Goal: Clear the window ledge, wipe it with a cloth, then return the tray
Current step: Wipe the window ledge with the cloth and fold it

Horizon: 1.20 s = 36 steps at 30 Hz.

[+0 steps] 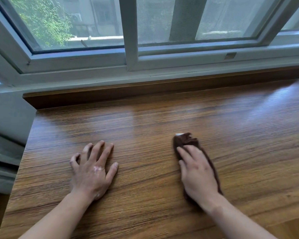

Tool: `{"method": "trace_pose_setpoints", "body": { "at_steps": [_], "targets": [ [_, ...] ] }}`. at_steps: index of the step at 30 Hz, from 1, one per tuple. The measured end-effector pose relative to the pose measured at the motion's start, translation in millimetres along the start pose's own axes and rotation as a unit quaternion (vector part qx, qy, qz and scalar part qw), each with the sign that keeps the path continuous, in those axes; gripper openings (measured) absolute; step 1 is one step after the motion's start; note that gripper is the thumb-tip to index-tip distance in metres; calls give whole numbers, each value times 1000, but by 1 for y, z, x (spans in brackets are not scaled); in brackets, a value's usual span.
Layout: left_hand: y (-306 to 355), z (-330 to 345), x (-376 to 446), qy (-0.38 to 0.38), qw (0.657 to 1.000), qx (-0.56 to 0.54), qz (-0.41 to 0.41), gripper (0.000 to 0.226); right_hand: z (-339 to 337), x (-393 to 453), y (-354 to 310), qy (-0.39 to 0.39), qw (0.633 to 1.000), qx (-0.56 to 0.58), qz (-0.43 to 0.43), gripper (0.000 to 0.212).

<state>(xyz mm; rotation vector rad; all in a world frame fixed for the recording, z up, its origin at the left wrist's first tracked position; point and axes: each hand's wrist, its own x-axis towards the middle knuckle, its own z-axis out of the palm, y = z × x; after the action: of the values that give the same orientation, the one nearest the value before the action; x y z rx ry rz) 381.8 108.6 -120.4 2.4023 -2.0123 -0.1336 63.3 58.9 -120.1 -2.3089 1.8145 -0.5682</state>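
While the right hand [198, 171] lies flat on the brown cloth [186, 141], its fingers are extended and press the cloth down against the wooden window ledge [162, 121]; no curl or pinch of the fingers is seen. The cloth is folded into a narrow strip, lying right of centre on the ledge, with its far end showing beyond the fingertips and one long edge showing along the outer side of the hand. A small pale tag sits at the far end of the cloth. The left hand [92, 169] rests palm down on the bare wood, well apart from the cloth, fingers spread and relaxed, holding nothing. Both forearms enter from the near edge of the view. The ledge surface shows a wood-grain pattern with a pale sheen across the middle and right. A raised wooden lip runs along the back, under the white window frame [131, 49]. Foliage shows through the left pane.
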Motion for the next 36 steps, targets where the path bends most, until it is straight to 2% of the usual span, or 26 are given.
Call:
{"method": "trace_pose_setpoints", "body": {
  "at_steps": [7,13,17,21,28,33,36],
  "targets": [
    [-3,2,0,14,1000,1,-10,75,50,16,-115,-73,977,54,-191,43],
    [-1,1,0,25,1000,-1,-6,79,60,65,-135,-126,966,57,-218,49],
    [-2,0,0,22,1000,-3,-7,78,49,98,-87,-101,983,-2,-152,42],
    [-2,0,0,11,1000,-1,-6,79,16,116,2,-71,996,-37,-47,40],
    [-3,0,-1,8,1000,0,-6,79,-30,95,131,17,987,-80,139,37],
    [-3,2,0,5,1000,5,-5,79,-36,77,133,74,968,-82,227,38],
    [-4,2,1,5,1000,8,-4,79,-23,70,95,99,977,-75,173,48]
  ]
}}
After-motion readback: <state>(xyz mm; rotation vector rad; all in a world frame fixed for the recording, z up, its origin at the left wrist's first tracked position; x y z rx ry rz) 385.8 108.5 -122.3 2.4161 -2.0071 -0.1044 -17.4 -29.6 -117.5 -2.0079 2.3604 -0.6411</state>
